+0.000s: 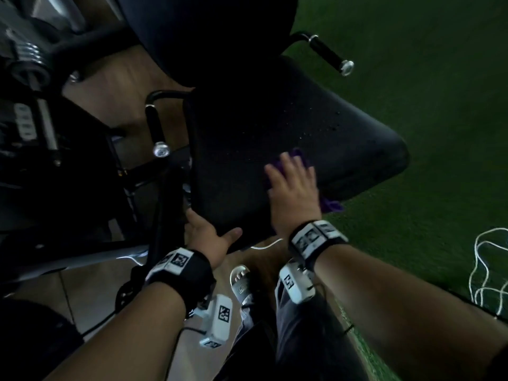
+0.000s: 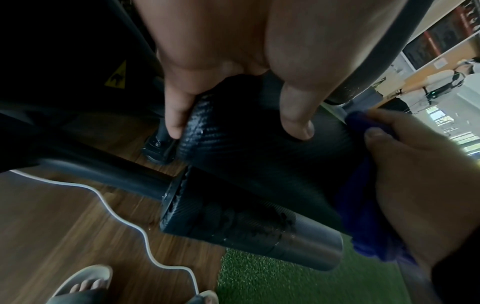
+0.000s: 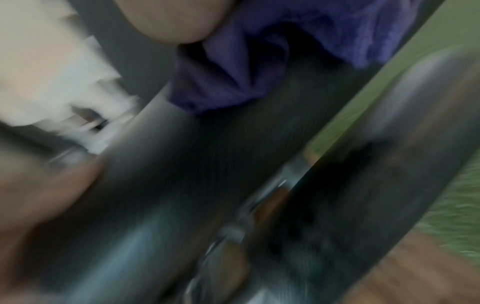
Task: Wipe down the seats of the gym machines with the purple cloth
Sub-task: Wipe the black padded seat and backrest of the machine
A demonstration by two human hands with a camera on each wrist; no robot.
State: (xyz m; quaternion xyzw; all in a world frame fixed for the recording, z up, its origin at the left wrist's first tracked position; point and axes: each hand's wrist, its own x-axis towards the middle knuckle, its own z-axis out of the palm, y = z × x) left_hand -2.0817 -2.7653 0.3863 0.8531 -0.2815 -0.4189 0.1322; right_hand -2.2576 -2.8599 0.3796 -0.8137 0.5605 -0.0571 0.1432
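The machine's black padded seat fills the middle of the head view, with small drops on it. My right hand lies flat on the purple cloth and presses it onto the seat's near right part; a corner of cloth hangs off the edge. My left hand grips the seat's near left corner, thumb on top, fingers down the side. In the left wrist view the thumb rests on the seat, and the cloth sits under the right hand. The right wrist view is blurred and shows cloth on the seat.
Two black handles with chrome ends flank the seat. Weight plates and dark frame bars stand at left. Green turf lies right, with a white cable. A worn roller pad sits below the seat, above my sandalled foot.
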